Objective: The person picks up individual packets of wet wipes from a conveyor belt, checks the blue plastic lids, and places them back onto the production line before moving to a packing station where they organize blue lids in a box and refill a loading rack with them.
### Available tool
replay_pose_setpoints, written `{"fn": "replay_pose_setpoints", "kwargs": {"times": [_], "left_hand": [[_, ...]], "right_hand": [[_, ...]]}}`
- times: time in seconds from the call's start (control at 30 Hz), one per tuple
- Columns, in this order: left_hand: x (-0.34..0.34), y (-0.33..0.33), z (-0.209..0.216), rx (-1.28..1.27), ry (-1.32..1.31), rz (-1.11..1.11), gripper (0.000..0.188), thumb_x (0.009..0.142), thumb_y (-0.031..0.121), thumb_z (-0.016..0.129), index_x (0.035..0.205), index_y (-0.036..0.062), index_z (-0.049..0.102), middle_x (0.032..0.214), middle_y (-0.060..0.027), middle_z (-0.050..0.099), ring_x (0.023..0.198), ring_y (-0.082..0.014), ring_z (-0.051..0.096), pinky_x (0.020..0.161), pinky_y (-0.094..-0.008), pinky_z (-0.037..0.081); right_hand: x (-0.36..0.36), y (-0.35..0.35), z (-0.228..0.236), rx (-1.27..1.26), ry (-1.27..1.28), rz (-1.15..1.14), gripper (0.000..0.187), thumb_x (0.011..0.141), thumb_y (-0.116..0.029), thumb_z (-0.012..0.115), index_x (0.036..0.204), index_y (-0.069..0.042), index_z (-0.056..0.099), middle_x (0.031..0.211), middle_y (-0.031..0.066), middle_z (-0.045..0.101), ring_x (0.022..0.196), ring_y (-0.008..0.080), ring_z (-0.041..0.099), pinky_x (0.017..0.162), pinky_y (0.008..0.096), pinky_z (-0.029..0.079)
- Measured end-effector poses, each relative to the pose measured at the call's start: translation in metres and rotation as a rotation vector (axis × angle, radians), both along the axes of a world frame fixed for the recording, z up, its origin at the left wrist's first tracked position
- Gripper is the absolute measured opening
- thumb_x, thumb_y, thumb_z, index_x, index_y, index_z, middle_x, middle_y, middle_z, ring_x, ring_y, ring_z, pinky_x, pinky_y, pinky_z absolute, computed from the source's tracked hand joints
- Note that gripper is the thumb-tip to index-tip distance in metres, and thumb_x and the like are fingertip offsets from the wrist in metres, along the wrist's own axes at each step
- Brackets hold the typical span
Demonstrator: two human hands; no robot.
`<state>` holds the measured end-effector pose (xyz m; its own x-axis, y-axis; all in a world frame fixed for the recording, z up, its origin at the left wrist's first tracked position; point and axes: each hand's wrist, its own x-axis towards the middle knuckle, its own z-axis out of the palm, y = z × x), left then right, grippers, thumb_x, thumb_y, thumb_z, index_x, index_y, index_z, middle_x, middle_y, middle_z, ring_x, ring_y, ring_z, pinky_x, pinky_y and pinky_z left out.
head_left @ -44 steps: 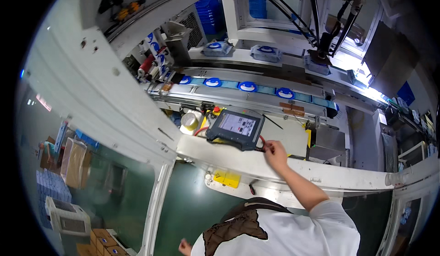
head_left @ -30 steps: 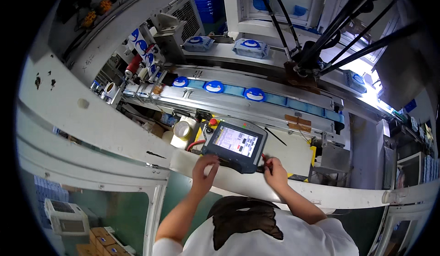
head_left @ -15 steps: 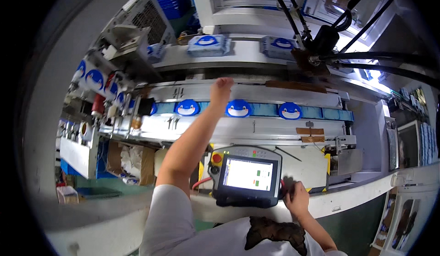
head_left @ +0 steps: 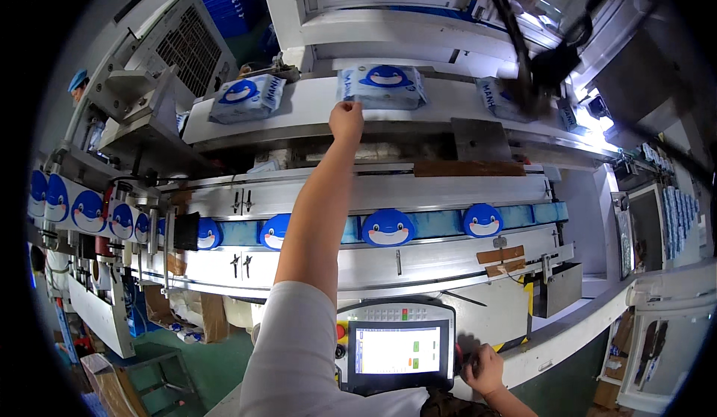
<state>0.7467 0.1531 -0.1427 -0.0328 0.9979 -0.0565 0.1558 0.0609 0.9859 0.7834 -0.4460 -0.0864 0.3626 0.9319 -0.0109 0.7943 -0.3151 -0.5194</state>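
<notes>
My left arm reaches far forward. My left hand [head_left: 346, 120], fingers curled closed, overlaps the near left corner of a soft light-blue pack with a blue whale face [head_left: 387, 87] on the far conveyor [head_left: 314, 112]; I cannot tell whether it grips the pack or anything else. Near my body a control pendant [head_left: 397, 348] with a lit screen and red button lies at the front edge. By its right side my right hand [head_left: 485, 370] is curled closed, and what it holds, if anything, is hidden. Whale-face lids or labels [head_left: 388, 227] lie along the nearer belt, one partly behind my left forearm.
More packs sit on the far conveyor, at left [head_left: 246, 99] and right [head_left: 502, 97]. A dark, blurred jointed machine arm [head_left: 530, 81] hangs over the right one. At left, a label strip [head_left: 88, 209] runs over rollers. A white rail [head_left: 575, 342] crosses at front right.
My view has shifted toward the far conveyor. My left hand has moved from over the nearer belt's back edge to the middle pack. The right hand stays beside the pendant.
</notes>
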Motion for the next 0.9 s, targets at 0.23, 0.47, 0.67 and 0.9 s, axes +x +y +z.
{"fn": "replay_pose_setpoints", "kwargs": {"times": [0.23,0.47,0.67,0.9], "left_hand": [[0.029,-0.018,0.014,0.125,0.207,-0.223,0.019,0.077,0.02,0.064,0.081,0.0008,0.065,0.071,-0.0055,0.063,0.062,-0.0137,0.061,0.057,-0.0263,0.048],[0.042,0.014,-0.02,-0.111,-0.049,-0.375,0.018,0.082,0.016,0.06,0.09,0.0014,0.064,0.078,-0.006,0.064,0.064,-0.0154,0.061,0.055,-0.027,0.048],[0.07,0.008,-0.007,-0.284,-0.545,-0.358,0.019,0.086,0.018,0.053,0.086,0.002,0.063,0.071,-0.006,0.06,0.055,-0.0134,0.055,0.044,-0.0273,0.04],[0.091,0.016,-0.009,-0.236,-0.234,-0.21,0.025,0.087,0.022,0.056,0.087,-0.0015,0.061,0.061,-0.0114,0.059,0.049,-0.0178,0.057,0.042,-0.0305,0.043]], "right_hand": [[-0.002,-0.001,0.0,-0.024,0.002,0.004,0.021,0.062,-0.01,0.058,0.077,-0.003,0.046,0.066,0.011,0.048,0.057,0.0301,0.05,0.05,0.0386,0.04],[0.005,-0.004,-0.002,-0.094,0.008,0.051,0.025,0.062,-0.012,0.061,0.081,-0.004,0.047,0.069,0.012,0.049,0.06,0.032,0.052,0.052,0.0402,0.042],[0.006,-0.008,-0.005,-0.102,0.022,0.069,0.028,0.061,-0.014,0.063,0.083,-0.005,0.048,0.074,0.0127,0.051,0.063,0.0331,0.054,0.054,0.041,0.044],[0.004,0.005,0.014,-0.049,0.045,0.072,0.028,0.061,-0.015,0.064,0.083,-0.006,0.049,0.071,0.0104,0.052,0.06,0.0299,0.055,0.051,0.038,0.045]]}}
